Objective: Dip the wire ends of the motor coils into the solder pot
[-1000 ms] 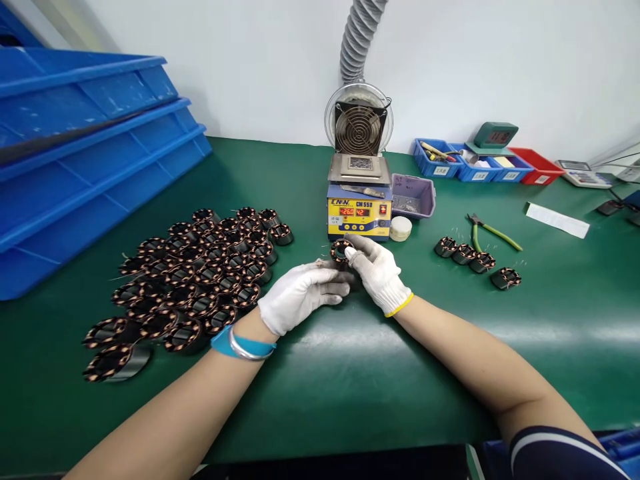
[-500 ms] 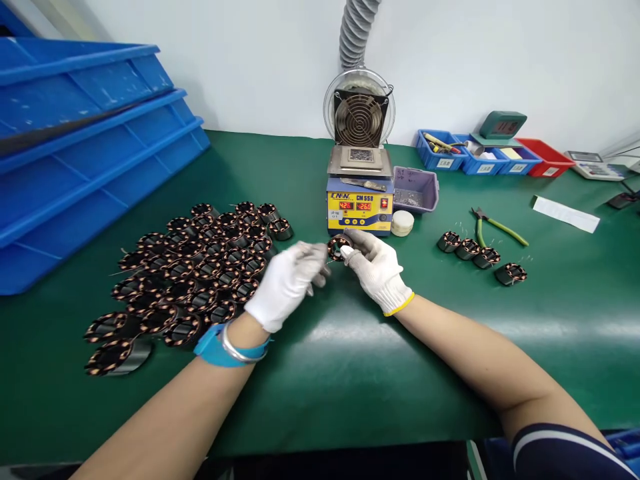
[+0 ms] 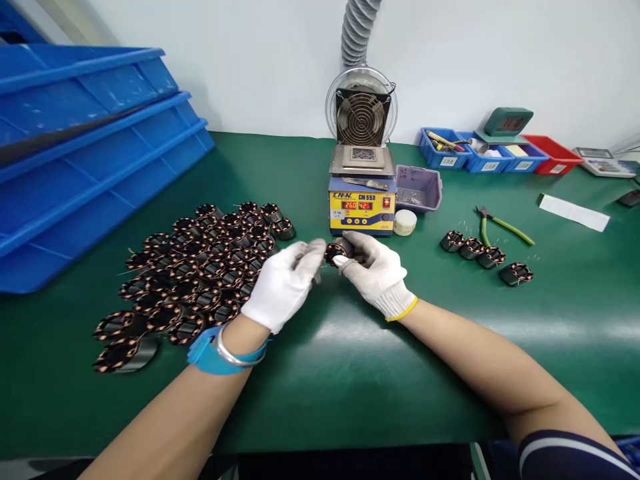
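Both my hands wear white knit gloves and meet just above the green mat, in front of the solder pot. My right hand (image 3: 376,272) grips a small black stator wound with copper wire (image 3: 334,253), its open end turned to the left. My left hand (image 3: 285,283) is pinched shut at the stator's left side, on what seem to be its fine wire leads, too thin to make out. A blue wrist strap and a metal bangle circle my left wrist.
A large pile of like stators (image 3: 200,267) lies left of my hands. The yellow-and-blue solder pot (image 3: 362,205) with a fan and duct stands behind them. Several stators (image 3: 485,257), green-handled cutters (image 3: 503,227), a purple bin (image 3: 419,189) and blue trays (image 3: 85,147) surround the work spot.
My left hand has lifted off the mat and closed at the stator's left side. The right hand has turned the stator slightly and lowered it. The view has shifted a little.
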`<action>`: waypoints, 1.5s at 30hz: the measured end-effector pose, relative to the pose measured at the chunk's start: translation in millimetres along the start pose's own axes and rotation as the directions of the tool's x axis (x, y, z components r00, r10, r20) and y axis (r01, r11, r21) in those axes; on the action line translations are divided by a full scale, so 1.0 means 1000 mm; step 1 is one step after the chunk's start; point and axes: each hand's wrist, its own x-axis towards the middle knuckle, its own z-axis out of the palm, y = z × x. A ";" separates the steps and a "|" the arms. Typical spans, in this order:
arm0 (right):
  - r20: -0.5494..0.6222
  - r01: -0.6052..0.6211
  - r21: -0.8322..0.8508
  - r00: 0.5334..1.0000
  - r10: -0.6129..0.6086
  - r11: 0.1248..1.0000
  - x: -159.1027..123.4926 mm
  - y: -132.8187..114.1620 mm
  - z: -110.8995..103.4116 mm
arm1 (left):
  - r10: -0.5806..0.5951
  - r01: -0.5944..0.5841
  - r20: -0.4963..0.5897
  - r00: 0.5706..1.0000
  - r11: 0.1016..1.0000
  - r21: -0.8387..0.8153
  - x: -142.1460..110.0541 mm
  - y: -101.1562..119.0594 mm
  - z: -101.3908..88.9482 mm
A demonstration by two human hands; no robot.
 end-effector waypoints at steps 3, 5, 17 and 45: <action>-0.004 0.010 -0.039 1.000 -0.010 0.999 0.000 0.000 -0.002 | -0.045 0.048 0.091 0.995 0.999 -0.025 -0.005 0.009 -0.002; -0.023 -0.004 -0.021 1.000 0.003 1.000 0.001 0.001 -0.003 | -0.041 0.056 0.092 0.995 0.985 -0.162 -0.007 0.015 -0.007; -0.050 0.184 -0.700 0.951 -0.305 0.690 0.118 -0.045 -0.069 | 0.092 -0.120 0.216 0.972 0.985 0.122 0.007 -0.035 0.032; 0.116 0.121 -0.992 0.980 -0.160 0.021 0.215 -0.090 -0.056 | 0.032 -0.103 0.275 0.961 0.963 0.249 0.014 -0.032 0.032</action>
